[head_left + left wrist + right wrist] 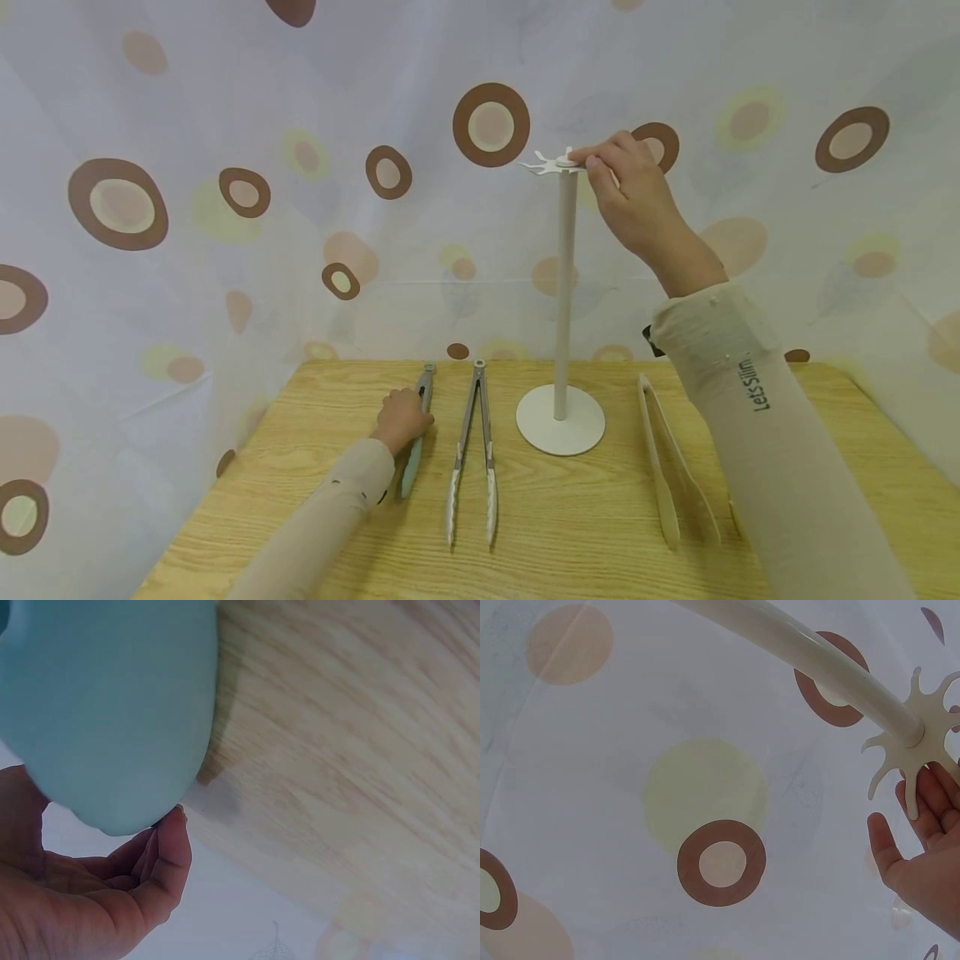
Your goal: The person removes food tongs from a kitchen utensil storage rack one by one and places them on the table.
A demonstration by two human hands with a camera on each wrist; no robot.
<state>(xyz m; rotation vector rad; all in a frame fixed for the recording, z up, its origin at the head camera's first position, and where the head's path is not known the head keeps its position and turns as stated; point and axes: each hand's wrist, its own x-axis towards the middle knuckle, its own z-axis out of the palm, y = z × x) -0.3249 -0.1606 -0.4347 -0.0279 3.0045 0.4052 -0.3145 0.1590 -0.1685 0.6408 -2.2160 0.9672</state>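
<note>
My left hand [402,417] grips a pair of light-blue-tipped tongs [410,475] lying lengthwise on the table's left side. Close up in the left wrist view, the smooth blue tong head [112,712] covers part of that hand [105,904], its fingers curled behind. My right hand [637,200] is raised to the top of a white upright stand and touches its hook-armed top plate [550,167]. From below, in the right wrist view, the fingers [934,802] lie against the hooked plate [900,757] while the thumb stands apart from it.
The stand's slim pole [566,292] rises from a round white base [543,429]. Left of it lie spread metal tongs [489,454] with pale tips; right of it, beige tongs [657,471]. My right sleeve partly hides another beige thing [736,517]. A patterned curtain [420,83] hangs behind the wooden table [592,533].
</note>
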